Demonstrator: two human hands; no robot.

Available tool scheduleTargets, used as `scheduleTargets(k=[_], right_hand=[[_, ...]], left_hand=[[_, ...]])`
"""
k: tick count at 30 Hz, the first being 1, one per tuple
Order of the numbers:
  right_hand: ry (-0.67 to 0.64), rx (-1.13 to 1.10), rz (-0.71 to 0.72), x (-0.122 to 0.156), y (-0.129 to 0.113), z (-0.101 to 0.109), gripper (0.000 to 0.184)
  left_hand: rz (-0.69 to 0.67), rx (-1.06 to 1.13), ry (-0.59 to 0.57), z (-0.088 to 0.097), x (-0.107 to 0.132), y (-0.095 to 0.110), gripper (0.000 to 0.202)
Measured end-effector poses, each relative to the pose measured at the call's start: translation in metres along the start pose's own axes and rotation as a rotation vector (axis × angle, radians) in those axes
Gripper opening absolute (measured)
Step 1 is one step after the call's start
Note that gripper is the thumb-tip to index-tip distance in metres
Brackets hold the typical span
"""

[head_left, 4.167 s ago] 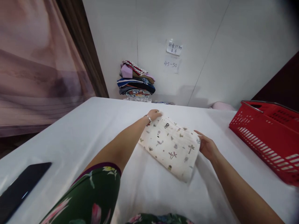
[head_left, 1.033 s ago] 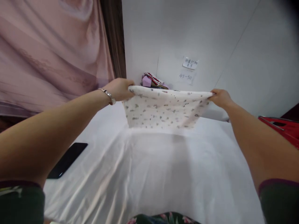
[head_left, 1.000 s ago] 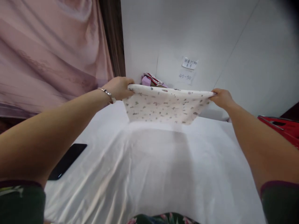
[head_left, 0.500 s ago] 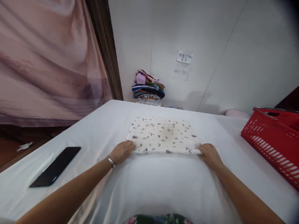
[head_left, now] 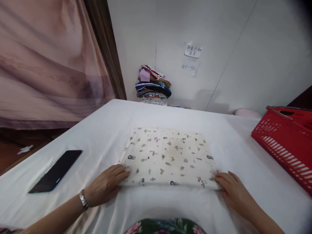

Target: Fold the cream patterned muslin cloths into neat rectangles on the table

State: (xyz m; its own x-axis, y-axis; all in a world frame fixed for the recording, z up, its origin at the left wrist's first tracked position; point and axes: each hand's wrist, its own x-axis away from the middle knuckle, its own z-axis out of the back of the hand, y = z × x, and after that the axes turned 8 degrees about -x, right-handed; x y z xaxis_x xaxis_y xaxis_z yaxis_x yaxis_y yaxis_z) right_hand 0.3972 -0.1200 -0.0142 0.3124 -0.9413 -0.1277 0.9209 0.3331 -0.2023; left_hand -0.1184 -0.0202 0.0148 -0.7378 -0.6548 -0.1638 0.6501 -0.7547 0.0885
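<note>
The cloth (head_left: 168, 156) lies flat on the table (head_left: 97, 130) at twelve o'clock, left hand (head_left: 108, 183) pinching its eight-o'clock corner, right hand (head_left: 235, 191) its four-o'clock. Squaring-up, I'd say; next calls for even, level corners.

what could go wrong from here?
1. Layer edges show slightly offset along the left side of the printed cloth; a tug by the left hand or right hand at its near corners might skew it further.
2. The white cover is wrinkled near the left hand, so fingers might snag it too.
3. The black flat device lies beside the left forearm; an outward swing could knock it.
</note>
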Motion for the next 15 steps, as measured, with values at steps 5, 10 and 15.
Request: scheduleTargets(k=[5,10,15], right_hand=[[0.034,-0.102,-0.037,-0.032,-0.018,0.017,0.043],[0.013,-0.148,-0.018,-0.080,-0.026,-0.022,0.052],[-0.037,-0.066,0.071,-0.074,-0.006,-0.059,0.062]], left_hand=[[0.256,0.227,-0.094,0.028,-0.036,0.000,0.031],[0.376,0.024,0.024,-0.002,-0.071,-0.005,0.058],[0.452,0.092,-0.087,-0.036,-0.057,-0.015,0.063]])
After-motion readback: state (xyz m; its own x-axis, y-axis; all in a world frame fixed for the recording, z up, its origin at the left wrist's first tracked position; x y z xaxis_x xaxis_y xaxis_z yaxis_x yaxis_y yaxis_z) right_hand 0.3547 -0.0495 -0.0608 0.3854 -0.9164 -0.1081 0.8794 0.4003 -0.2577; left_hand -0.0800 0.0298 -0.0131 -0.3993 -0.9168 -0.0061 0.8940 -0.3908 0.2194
